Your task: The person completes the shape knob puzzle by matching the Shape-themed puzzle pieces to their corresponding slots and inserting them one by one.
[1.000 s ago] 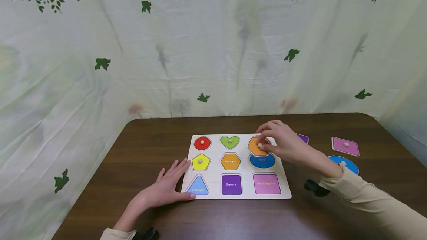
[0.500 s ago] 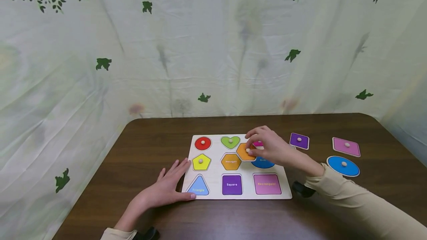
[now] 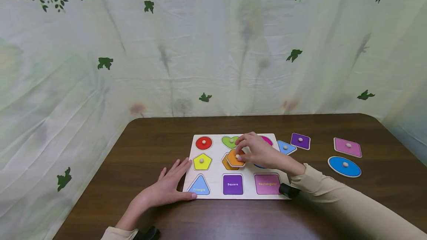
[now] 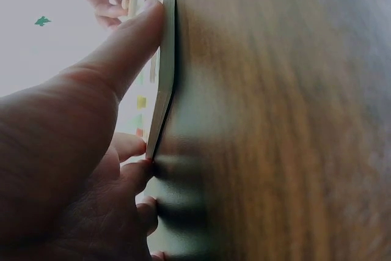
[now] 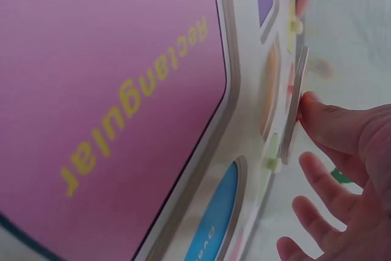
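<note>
My right hand (image 3: 261, 153) pinches an orange hexagon puzzle piece (image 3: 233, 160) by its small knob. The piece is above the orange "Hexagon" recess of a white shape puzzle board (image 3: 216, 184), slightly offset from it. In the right wrist view the hexagon piece (image 5: 295, 105) shows edge-on, apart from the board, with the other fingers spread. My left hand (image 3: 166, 186) rests at the board's left side, its thumb on the lower left corner and its fingertips along the edge. My right hand hides most of the blue oval recess and part of the green heart (image 3: 229, 142).
The board holds a red circle (image 3: 204, 143) and a yellow pentagon (image 3: 201, 162). Bare recesses show for triangle (image 3: 199, 185), square (image 3: 232, 184) and rectangle (image 3: 267, 184). Right of it lie a blue triangle (image 3: 286, 147), purple square (image 3: 300, 141), pink rectangle (image 3: 347, 147) and blue oval (image 3: 345, 167).
My right hand has carried the orange hexagon left and nearer across the board, from the upper right to its recess. The blue triangle piece has come into view. My left hand stays put.
</note>
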Demonstrator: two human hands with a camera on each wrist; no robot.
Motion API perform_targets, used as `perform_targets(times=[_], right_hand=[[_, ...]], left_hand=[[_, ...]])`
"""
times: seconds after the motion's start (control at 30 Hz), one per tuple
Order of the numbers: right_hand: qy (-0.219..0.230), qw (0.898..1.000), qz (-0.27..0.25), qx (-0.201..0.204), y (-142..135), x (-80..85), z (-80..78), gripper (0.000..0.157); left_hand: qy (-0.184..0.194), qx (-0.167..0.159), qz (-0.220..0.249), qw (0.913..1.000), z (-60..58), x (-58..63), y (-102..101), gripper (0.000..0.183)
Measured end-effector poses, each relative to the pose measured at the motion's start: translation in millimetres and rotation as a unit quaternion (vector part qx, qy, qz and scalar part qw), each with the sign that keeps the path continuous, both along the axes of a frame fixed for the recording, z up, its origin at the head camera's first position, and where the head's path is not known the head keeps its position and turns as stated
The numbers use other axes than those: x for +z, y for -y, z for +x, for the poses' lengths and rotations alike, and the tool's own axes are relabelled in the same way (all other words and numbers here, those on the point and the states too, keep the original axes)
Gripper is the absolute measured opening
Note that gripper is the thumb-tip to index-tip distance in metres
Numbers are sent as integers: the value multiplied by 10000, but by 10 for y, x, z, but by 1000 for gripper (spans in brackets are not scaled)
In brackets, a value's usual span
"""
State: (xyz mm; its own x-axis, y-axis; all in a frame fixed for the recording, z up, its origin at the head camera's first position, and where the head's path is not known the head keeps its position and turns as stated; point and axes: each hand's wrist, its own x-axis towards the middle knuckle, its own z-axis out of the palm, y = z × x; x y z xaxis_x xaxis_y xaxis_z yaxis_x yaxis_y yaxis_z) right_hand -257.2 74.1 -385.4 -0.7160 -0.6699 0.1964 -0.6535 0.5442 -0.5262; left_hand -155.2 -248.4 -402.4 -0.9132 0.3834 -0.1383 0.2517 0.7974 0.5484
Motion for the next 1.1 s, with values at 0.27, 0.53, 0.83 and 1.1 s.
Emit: perform_targets(times=[0.27, 0.53, 0.83, 1.1], right_hand=[[-188, 9987, 472, 2, 123, -55, -51, 6], [-98, 9971, 754, 15, 223, -79, -61, 5], [-202, 9965, 803, -80, 207, -79, -45, 7], [-208, 9989, 296, -303, 7, 18, -5, 13]], left_hand=[[-8, 18, -3, 10000, 12, 8, 8, 106], [97, 38, -26, 9999, 1, 5, -1, 106], [62, 21, -14, 10000, -12, 39, -3, 106], [66, 8, 42, 10000, 0, 49, -7, 105]])
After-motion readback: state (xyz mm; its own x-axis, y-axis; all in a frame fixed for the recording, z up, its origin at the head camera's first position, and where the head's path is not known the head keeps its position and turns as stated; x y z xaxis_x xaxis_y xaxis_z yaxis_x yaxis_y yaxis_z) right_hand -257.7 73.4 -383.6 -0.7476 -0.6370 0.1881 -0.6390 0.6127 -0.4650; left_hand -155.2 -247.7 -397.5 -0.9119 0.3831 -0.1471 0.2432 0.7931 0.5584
